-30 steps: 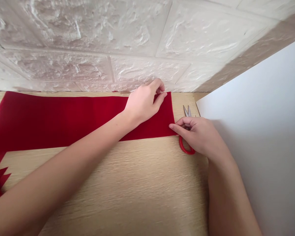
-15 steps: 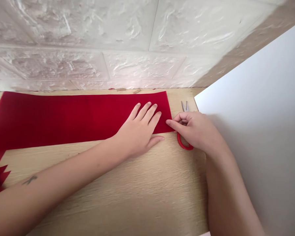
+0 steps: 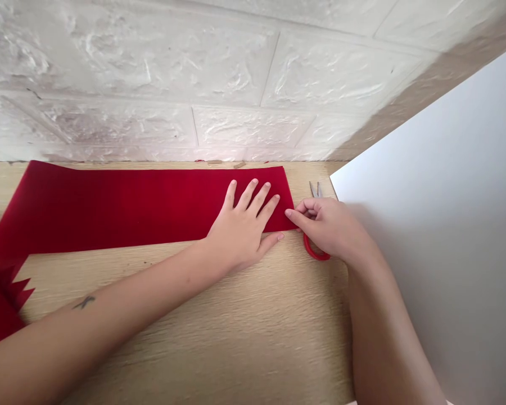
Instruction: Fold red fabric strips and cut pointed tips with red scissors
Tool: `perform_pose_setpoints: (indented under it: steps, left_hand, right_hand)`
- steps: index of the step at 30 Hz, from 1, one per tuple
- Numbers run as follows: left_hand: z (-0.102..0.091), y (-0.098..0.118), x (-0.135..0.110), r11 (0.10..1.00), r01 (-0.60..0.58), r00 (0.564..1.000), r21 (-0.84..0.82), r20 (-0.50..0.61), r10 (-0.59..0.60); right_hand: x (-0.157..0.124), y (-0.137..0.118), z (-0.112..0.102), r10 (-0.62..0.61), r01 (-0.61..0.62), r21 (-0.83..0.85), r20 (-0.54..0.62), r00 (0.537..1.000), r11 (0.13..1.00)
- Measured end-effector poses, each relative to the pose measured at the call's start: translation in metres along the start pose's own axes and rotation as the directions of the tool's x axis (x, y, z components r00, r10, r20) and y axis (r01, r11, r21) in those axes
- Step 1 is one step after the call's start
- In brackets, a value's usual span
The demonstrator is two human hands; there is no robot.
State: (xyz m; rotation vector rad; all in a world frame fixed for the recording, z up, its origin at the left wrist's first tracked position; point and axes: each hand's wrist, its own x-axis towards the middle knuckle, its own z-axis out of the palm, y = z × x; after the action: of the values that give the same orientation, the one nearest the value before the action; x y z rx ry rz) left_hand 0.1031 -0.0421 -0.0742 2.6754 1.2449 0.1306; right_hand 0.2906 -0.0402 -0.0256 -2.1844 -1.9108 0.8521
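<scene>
A long strip of red cloth (image 3: pixel 122 208) lies flat along the wall. My left hand (image 3: pixel 242 228) presses on it palm down near its right end, fingers spread, the thumb just off the lower edge. At the lower right corner of the cloth, my right hand (image 3: pixel 320 222) pinches the edge between thumb and curled fingers. Beneath that hand rests a pair of red-handled scissors (image 3: pixel 316 250); the blade tips show above the knuckles, slightly apart, and the middle is hidden.
More red cloth with zigzag-cut edges (image 3: pixel 2 304) is heaped at the left. A white textured wall (image 3: pixel 168 62) borders the wooden table (image 3: pixel 236 337) at the back. A white panel (image 3: pixel 447 225) stands along the right. Small scraps (image 3: pixel 239 165) lie by the wall.
The view has shifted slightly, bringing more of the left-hand heap into sight. My left fingers are spread a little wider. My right hand keeps its pinch on the corner.
</scene>
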Motion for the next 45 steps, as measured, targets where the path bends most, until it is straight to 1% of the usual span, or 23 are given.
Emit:
perform_pose_setpoints:
  steps: [7, 13, 18, 23, 27, 32, 35, 37, 39, 41, 43, 45]
  left_hand:
    - [-0.004, 0.001, 0.001, 1.000, -0.012, 0.999, -0.006, 0.032, 0.012]
    - [-0.007, 0.002, 0.005, 1.000, -0.014, 1.000, -0.027, 0.016, 0.014]
    - [-0.007, -0.002, 0.015, 0.998, -0.039, 0.999, -0.039, 0.008, 0.039]
    - [-0.005, -0.007, 0.027, 0.997, -0.057, 0.998, -0.048, -0.023, 0.056]
    - [-0.005, -0.011, 0.037, 0.996, -0.082, 0.997, -0.036, -0.012, 0.081]
    - [-0.006, -0.011, 0.042, 0.996, -0.085, 0.996, -0.035, 0.026, 0.086]
    - [-0.009, -0.010, 0.042, 0.996, -0.068, 0.996, -0.054, 0.059, 0.071]
    - [-0.010, -0.010, 0.042, 0.996, -0.056, 0.995, -0.064, 0.084, 0.061]
    - [-0.010, -0.010, 0.042, 0.997, -0.053, 0.995, -0.062, 0.087, 0.058]
    - [-0.009, -0.011, 0.041, 0.997, -0.060, 0.996, -0.051, 0.068, 0.063]
    - [-0.006, -0.011, 0.040, 0.997, -0.070, 0.996, -0.041, 0.045, 0.072]
    - [-0.004, -0.011, 0.039, 0.997, -0.067, 0.997, -0.036, 0.025, 0.067]
  right_hand:
    - [-0.003, 0.000, -0.002, -0.012, 0.013, -0.023, 0.026, 1.000, 1.000]
    - [-0.004, -0.003, -0.004, 0.004, -0.003, -0.031, 0.049, 0.999, 1.000]
    - [-0.004, -0.007, -0.003, 0.023, -0.021, -0.067, 0.027, 0.999, 0.998]
    - [-0.003, -0.010, 0.000, 0.050, -0.049, -0.062, 0.008, 0.999, 0.997]
    - [-0.003, -0.009, 0.002, 0.059, -0.058, -0.075, 0.013, 0.998, 0.995]
    - [-0.004, -0.006, 0.007, 0.014, -0.019, -0.127, -0.041, 0.999, 0.992]
    - [-0.006, -0.005, 0.011, 0.032, -0.041, -0.139, -0.068, 0.997, 0.989]
    - [-0.007, -0.004, 0.012, 0.051, -0.065, -0.119, -0.117, 0.992, 0.991]
    - [-0.004, -0.003, 0.011, 0.037, -0.055, -0.087, -0.197, 0.980, 0.995]
    - [0.003, -0.003, 0.009, 0.007, -0.027, -0.070, -0.279, 0.960, 0.997]
    - [0.014, -0.002, 0.006, -0.046, 0.023, -0.075, -0.326, 0.944, 0.997]
    - [0.026, 0.000, 0.006, -0.171, 0.138, -0.123, -0.328, 0.929, 0.983]
